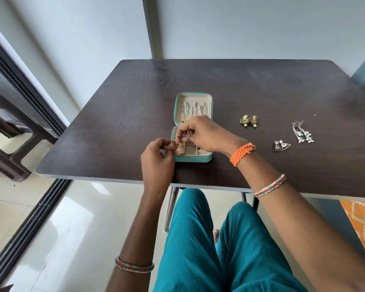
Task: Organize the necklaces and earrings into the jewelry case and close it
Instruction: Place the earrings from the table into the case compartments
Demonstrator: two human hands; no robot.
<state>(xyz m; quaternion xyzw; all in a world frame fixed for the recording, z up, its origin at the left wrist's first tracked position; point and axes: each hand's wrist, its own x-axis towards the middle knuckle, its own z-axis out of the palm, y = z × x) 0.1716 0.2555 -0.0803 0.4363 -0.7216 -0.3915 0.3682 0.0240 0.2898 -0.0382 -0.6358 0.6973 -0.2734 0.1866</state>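
**Both hands on a gold earring over the open case**

Near the middle of the frame, the left hand (pixel 156 159) has its fingers curled, fingertips pinching the top of one gold bell-shaped earring (pixel 179 149), which hangs over the left edge of the case's lower half. The right hand (pixel 200 133) curls its fingers just above and to the right of it, fingertips meeting close to the same earring; whether they actually grip it cannot be told. An orange braided band (pixel 241 153) circles the right wrist.

The jewelry case (pixel 193 158) is one small teal box with a cream lining, lying open and flat at the centre of the dark table (pixel 93 133). Its upper half holds several silver necklaces (pixel 191 110) hung side by side; their exact count is unclear. Its lower half is split into small compartments, mostly hidden by the hands.

To the right of the case, three pairs of earrings lie apart on the table: one green and gold pair (pixel 249 121), one triangular pair (pixel 281 146) lower right, and one long silver dangling pair (pixel 301 132) furthest right.
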